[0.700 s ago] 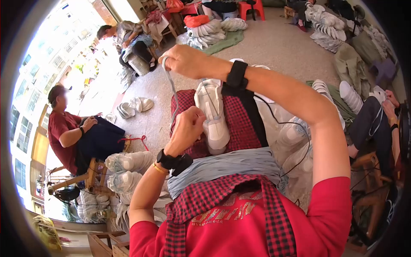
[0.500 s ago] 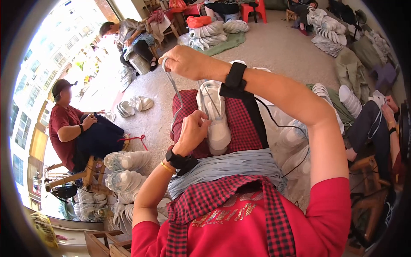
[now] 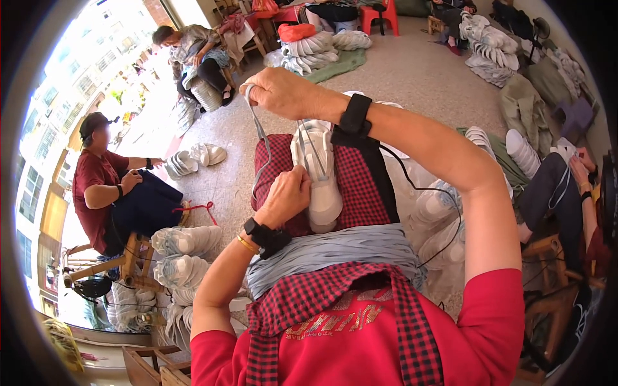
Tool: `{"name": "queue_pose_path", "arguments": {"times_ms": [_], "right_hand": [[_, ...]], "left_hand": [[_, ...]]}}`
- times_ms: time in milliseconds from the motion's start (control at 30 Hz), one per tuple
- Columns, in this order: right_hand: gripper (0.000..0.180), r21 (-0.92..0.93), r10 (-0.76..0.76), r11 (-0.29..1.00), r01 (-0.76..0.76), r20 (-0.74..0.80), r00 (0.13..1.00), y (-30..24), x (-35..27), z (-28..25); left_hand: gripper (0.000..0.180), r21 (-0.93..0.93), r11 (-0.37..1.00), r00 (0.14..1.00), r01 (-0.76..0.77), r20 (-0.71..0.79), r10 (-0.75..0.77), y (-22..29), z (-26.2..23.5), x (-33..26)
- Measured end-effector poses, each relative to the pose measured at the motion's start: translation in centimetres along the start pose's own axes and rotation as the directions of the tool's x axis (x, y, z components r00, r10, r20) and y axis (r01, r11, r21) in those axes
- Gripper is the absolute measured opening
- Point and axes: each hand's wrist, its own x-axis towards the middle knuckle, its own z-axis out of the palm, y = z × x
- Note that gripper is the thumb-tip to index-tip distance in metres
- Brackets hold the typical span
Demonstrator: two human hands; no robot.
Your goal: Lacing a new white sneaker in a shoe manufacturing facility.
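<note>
The right hand [image 3: 275, 89] is raised beyond the shoe's far end, its forearm crossing in from the right with the elbow bent and the wrist level. Its curled fingers pinch a flat grey fabric shoelace [image 3: 261, 130]; one strand hangs in a curve on the left, another runs down to the shoe. The left hand [image 3: 283, 198] is lower, palm inward and fingers bent against the left edge of the white lace-up shoe [image 3: 325, 198]; whether they grip it or the lace, I cannot tell. The shoe lies toe toward the body on red-and-black checked cloth [image 3: 364, 183] over the lap. Farther off, an orange-red plastic bag [image 3: 297, 31] rests on stacked white shoes [image 3: 308, 56], its contents hidden.
</note>
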Motion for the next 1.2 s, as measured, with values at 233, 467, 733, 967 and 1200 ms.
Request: {"name": "queue_pose_path", "arguments": {"times_ms": [233,467,733,967,1200], "right_hand": [[0.032,-0.014,-0.001,1.0,0.001,0.007,1.0,-0.7,-0.5,-0.9],[0.033,-0.058,-0.138,0.989,0.132,-0.117,0.983,-0.3,1.3,-0.8],[0.028,0.111,-0.021,0.993,0.031,-0.095,0.995,-3.3,0.1,-3.1],[0.025,0.734,0.079,0.642,-0.224,0.228,0.971,-9.4,0.3,-1.4],[0.037,0.817,0.068,0.575,-0.041,0.002,0.998,-8.5,-1.4,-9.5]], "left_hand": [[0.015,-0.07,0.986,0.988,-0.148,0.029,0.151,-0.5,-1.3,-0.1],[0.046,-0.209,0.975,0.995,0.073,0.075,-0.058,0.0,-0.9,0.3],[0.034,-0.286,0.957,0.982,0.036,0.188,0.02,-1.3,-2.2,0.3],[0.016,-0.298,0.952,0.995,-0.066,0.049,0.084,-0.1,-4.6,3.4],[0.037,-0.807,0.545,0.968,0.229,0.131,-0.213,-1.4,-7.0,3.1]]}}
